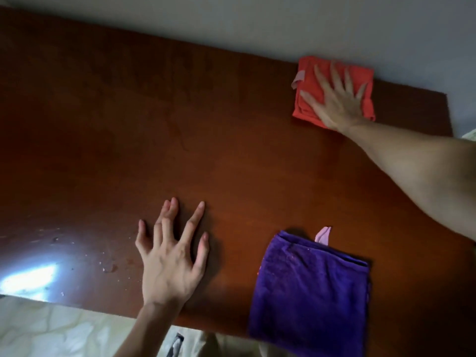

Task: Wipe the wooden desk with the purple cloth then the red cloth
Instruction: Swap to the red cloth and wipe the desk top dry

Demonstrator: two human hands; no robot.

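The wooden desk fills most of the head view, dark reddish brown. A folded red cloth lies at the far right corner against the wall, and my right hand presses flat on it with fingers spread, arm stretched out. The folded purple cloth with a pale pink tag lies at the near right edge, hanging a little over it, with no hand on it. My left hand rests flat on the bare desk near the front edge, fingers apart, holding nothing.
A grey-white wall runs along the desk's far edge. Bright glare and small specks or droplets show on the near left of the desk. Pale floor lies below the front edge.
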